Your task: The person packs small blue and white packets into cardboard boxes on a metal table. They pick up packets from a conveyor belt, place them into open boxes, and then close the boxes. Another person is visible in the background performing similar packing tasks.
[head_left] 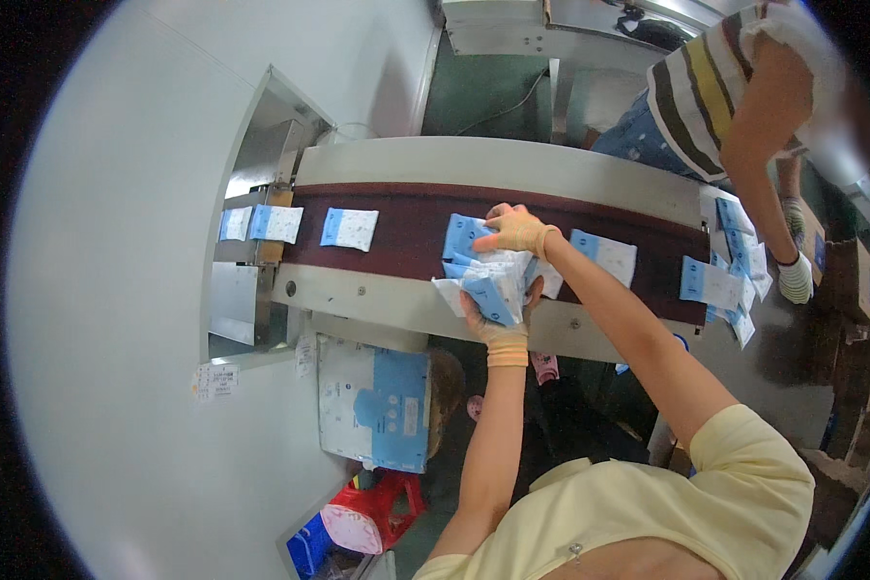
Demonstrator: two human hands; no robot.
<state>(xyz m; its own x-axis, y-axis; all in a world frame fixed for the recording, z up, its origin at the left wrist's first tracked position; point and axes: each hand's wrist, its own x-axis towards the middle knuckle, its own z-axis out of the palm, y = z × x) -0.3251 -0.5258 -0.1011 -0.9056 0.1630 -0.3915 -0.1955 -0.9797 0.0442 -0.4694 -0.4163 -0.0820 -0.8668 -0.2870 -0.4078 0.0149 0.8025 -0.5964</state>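
Over the dark red conveyor belt, my left hand grips a bundle of flat blue-and-white soft packets from below, its fingers wrapped round the lower edge. My right hand bends over the top of the bundle, fingers closed on a blue-ended packet. Pale orange gloves leave the fingertips of both hands bare. Just right of the bundle, a similar packet lies on the belt, partly behind my right forearm. Another packet lies left of my hands.
More packets sit at the wall opening on the left. A loose pile of packets lies at the belt's right end, beside a co-worker's gloved hand. Below the belt stand a blue-and-white carton and a red stool.
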